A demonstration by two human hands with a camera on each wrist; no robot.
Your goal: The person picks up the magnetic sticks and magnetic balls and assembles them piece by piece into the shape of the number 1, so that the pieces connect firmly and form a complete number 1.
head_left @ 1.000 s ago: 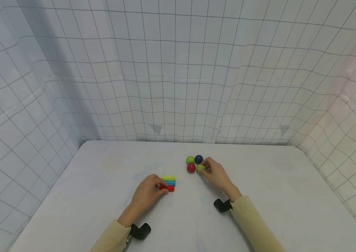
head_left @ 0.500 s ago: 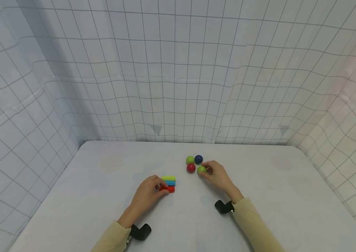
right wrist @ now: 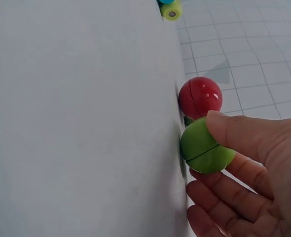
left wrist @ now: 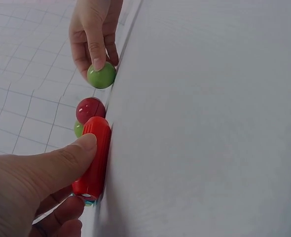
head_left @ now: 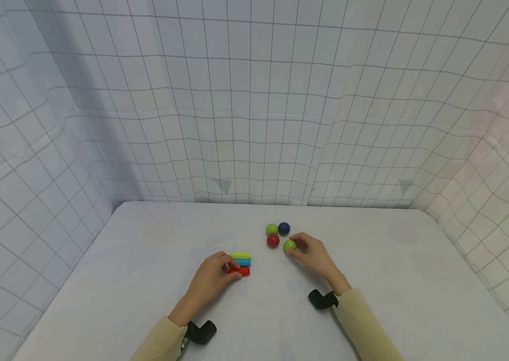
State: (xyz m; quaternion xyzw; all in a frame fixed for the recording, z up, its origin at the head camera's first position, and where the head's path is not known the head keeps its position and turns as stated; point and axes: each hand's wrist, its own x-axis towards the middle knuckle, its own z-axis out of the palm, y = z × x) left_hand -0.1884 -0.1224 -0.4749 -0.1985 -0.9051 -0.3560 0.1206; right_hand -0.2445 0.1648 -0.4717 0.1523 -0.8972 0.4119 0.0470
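My left hand (head_left: 211, 276) pinches a short red ribbed cylinder (left wrist: 97, 163), its thumb pressed on the near side. Just behind that cylinder lie a blue one (head_left: 243, 262) and a yellow-green one (head_left: 242, 255), side by side. To the right, my right hand (head_left: 312, 254) holds a shiny green ball (right wrist: 204, 148) with a seam round it between thumb and fingers. A red ball (head_left: 273, 240) sits left of the held ball, a small gap between them. Behind stand a second green ball (head_left: 272, 229) and a dark blue ball (head_left: 284, 228), close together.
All of it lies on a white table (head_left: 146, 240). White gridded sheets (head_left: 272, 125) hang behind the table and along both sides. A black wrist camera (head_left: 202, 332) sticks out from the left wrist, another black camera (head_left: 322, 300) from the right.
My right hand has drawn the green ball slightly toward me and to the right, away from the red and dark blue balls. The red cylinder has shifted slightly nearer me.
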